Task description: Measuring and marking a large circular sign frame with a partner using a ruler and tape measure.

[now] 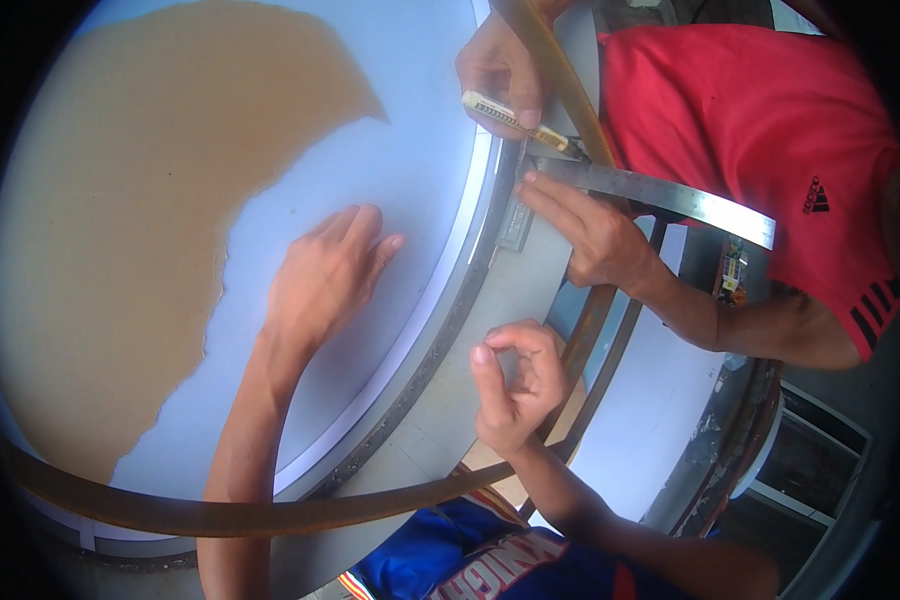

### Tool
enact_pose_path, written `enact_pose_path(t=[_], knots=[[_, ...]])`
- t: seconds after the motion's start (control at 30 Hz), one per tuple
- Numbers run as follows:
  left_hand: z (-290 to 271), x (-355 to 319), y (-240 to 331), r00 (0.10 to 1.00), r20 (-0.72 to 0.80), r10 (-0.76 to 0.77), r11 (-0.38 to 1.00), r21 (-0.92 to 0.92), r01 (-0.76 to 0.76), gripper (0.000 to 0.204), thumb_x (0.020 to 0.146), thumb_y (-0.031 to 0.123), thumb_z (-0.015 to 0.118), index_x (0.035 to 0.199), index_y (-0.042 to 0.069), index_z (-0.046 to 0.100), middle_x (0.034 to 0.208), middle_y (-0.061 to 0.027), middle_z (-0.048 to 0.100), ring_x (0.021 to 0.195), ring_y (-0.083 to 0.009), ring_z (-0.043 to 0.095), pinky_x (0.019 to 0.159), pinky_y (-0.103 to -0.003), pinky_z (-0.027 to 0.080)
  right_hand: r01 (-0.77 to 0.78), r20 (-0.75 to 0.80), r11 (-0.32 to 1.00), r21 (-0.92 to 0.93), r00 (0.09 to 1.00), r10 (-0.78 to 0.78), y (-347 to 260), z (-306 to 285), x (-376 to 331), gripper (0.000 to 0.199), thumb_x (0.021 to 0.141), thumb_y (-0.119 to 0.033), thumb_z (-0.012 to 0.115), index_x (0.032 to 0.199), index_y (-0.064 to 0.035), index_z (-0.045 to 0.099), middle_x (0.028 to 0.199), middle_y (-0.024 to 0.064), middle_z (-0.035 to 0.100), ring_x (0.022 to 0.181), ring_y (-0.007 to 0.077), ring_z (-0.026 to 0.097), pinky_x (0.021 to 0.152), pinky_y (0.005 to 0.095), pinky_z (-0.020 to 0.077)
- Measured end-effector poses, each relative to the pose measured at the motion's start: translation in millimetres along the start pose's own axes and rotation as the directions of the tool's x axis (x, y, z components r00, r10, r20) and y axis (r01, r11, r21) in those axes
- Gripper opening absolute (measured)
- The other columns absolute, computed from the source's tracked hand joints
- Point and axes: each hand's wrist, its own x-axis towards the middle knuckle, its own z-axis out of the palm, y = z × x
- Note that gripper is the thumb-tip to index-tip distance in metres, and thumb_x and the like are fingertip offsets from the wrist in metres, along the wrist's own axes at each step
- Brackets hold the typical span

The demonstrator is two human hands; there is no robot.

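My left hand [332, 268] lies on the pale blue part of a large round panel [370, 175], back upward, its fingers curled under and its thumb apart. The fingertips are partly hidden; nothing shows in it. Near the panel's curved dark rim, my right hand [520, 385] is raised with thumb and forefinger bent into a ring, tips together and nothing visible between them. Beyond it, a co-worker's hand [505, 70] grips a snap-off utility knife [505, 112]. The co-worker's other hand [595, 235] presses beside a steel ruler [670, 195] at the rim.
A large brown patch with a ragged edge [120, 200] covers the panel's left side. A brown curved band [240, 517] crosses in front of my left forearm. The co-worker in a red shirt [730, 110] leans in at the right. A small metal plate [512, 225] lies at the rim.
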Motion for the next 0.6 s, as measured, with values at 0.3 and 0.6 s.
enact_pose_path(t=[0.3,0.6], knots=[[3,0,2,1.0,-0.015,0.003,1.0,-0.018,-0.003,0.026,0.094,0.027,0.06,0.089,0.004,0.048,0.079,-0.0136,0.056,0.073,-0.0361,0.059,0.061,-0.046,0.048,0.007,0.0,1.0,-0.004,1.0,-0.007,0,-2,0,0.013,0.083,0.002,0.067,0.094,0.0003,0.059,0.078,0.0075,0.062,0.069,0.0134,0.055,0.065,0.0255,0.0452],[6,3,12,1.0,-0.015,0.002,1.0,-0.013,-0.002,0.025,0.093,0.026,0.06,0.089,0.004,0.048,0.08,-0.0137,0.057,0.073,-0.0363,0.059,0.061,-0.045,0.049,0.006,0.0,1.0,-0.006,1.0,-0.006,-3,-14,3,0.013,0.084,0.002,0.067,0.094,0.0003,0.059,0.078,0.0073,0.062,0.069,0.0132,0.055,0.066,0.0254,0.0451]])
